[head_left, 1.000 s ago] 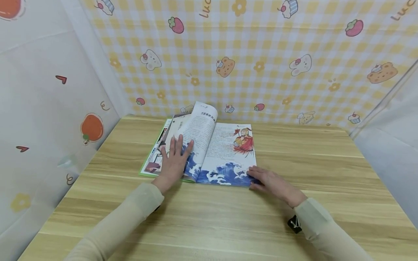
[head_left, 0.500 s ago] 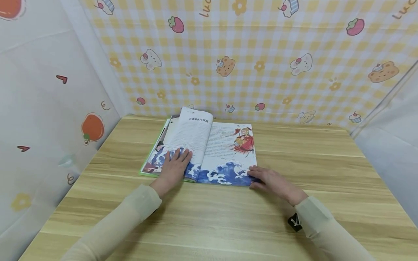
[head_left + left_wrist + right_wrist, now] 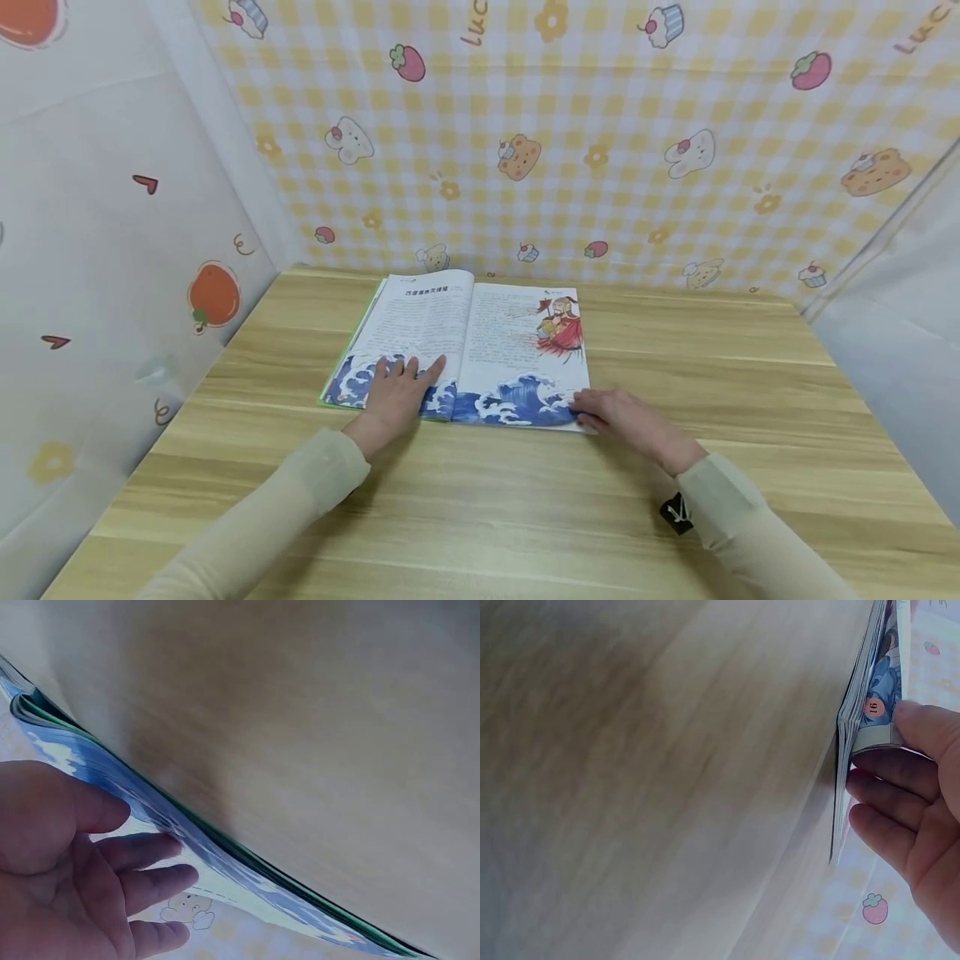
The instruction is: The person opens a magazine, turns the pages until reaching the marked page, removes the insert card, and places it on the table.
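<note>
An illustrated book [image 3: 501, 337] lies open on the wooden table, with blue waves along the bottom of both pages and a red-robed figure at the upper right. My left hand [image 3: 395, 400] rests with fingers spread on the lower part of the left page [image 3: 408, 321]. In the left wrist view, that hand [image 3: 67, 877] lies over the page near the book's bottom edge. My right hand [image 3: 626, 423] is at the lower right corner. The right wrist view shows its thumb and fingers pinching a lifted page corner [image 3: 876, 736], with another picture and a round number tag beneath.
The wooden table [image 3: 480, 517] extends around the book. Behind it hangs a yellow checked cloth [image 3: 600, 108] with cartoon prints, and a white printed sheet [image 3: 90, 250] stands at the left. A black device [image 3: 677, 514] sits at my right wrist.
The turned page has come down flat on the left side, my left hand sliding slightly down and left on it. At the lower right, the page corner has been lifted by my right fingers.
</note>
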Action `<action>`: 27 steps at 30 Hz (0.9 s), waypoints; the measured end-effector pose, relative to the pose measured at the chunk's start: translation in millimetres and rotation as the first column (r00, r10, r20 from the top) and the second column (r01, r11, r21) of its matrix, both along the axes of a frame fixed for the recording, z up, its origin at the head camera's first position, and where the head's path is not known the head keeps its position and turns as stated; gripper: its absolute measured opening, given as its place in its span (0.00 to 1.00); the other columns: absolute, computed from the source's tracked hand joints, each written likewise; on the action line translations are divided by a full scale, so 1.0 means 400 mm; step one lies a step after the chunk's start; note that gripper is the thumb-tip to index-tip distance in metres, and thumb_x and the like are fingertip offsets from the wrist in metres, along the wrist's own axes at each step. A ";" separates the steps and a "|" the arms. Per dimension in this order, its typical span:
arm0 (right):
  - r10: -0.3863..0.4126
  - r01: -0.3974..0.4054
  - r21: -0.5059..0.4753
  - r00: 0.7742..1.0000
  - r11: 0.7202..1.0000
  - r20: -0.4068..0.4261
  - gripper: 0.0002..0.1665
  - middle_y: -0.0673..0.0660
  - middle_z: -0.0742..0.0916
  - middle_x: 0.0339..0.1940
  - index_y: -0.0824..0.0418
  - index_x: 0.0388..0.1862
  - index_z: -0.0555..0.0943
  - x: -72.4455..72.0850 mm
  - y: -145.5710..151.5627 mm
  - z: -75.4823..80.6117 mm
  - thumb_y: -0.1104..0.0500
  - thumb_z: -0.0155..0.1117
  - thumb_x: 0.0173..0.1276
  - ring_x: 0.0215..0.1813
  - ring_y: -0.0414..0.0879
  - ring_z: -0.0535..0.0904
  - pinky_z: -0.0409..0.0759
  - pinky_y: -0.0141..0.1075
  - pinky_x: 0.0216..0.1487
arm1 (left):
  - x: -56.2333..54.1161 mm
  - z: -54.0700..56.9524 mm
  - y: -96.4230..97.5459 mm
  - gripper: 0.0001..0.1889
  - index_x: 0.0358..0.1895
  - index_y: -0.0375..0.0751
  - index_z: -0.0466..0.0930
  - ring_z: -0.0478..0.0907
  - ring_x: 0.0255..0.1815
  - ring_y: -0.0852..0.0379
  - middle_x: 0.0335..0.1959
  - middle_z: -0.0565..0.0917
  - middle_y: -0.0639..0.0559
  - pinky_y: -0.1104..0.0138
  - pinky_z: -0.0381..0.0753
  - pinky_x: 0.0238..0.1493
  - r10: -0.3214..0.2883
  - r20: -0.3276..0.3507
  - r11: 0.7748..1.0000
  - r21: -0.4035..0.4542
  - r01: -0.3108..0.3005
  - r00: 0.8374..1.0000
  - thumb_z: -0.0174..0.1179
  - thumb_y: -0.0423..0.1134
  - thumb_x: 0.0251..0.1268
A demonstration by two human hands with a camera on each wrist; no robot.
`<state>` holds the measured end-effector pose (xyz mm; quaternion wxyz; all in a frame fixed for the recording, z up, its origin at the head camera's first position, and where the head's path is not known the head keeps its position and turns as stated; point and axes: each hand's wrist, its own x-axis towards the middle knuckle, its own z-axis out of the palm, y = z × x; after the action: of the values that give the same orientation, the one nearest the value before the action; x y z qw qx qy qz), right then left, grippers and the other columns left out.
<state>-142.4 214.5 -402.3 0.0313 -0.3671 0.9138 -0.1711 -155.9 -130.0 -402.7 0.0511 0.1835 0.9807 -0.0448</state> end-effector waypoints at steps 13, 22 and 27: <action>-0.039 0.035 -0.048 0.995 0.998 -0.090 0.11 0.52 0.87 0.34 0.62 0.40 0.84 0.014 -0.004 0.012 0.72 0.62 0.59 0.33 0.37 0.80 0.80 0.31 0.33 | -0.008 0.024 0.057 0.26 0.70 0.31 0.56 0.57 0.72 0.39 0.71 0.61 0.36 0.45 0.52 0.70 0.004 -0.062 0.996 0.092 0.001 0.998 0.44 0.36 0.72; -0.079 -0.004 -0.197 0.908 0.980 -0.411 0.20 0.61 0.87 0.43 0.63 0.44 0.83 0.020 -0.011 0.019 0.74 0.70 0.50 0.45 0.54 0.84 0.83 0.43 0.43 | 0.006 0.046 0.158 0.42 0.73 0.33 0.50 0.48 0.75 0.42 0.74 0.53 0.39 0.49 0.47 0.73 -0.119 -0.054 0.985 0.120 0.125 0.991 0.38 0.65 0.69; -0.085 -0.062 -0.247 0.836 0.967 -0.542 0.25 0.61 0.87 0.43 0.64 0.44 0.83 0.020 -0.020 0.022 0.74 0.74 0.42 0.46 0.55 0.84 0.83 0.45 0.42 | 0.034 0.047 0.242 0.43 0.72 0.35 0.54 0.51 0.75 0.45 0.73 0.57 0.41 0.52 0.50 0.73 -0.232 -0.065 0.957 0.164 0.240 0.971 0.44 0.66 0.66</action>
<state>-134.4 206.7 -393.3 -0.2797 -0.3962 0.8569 -0.1748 -142.3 -33.2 -384.0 0.0074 0.3019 0.9529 0.0295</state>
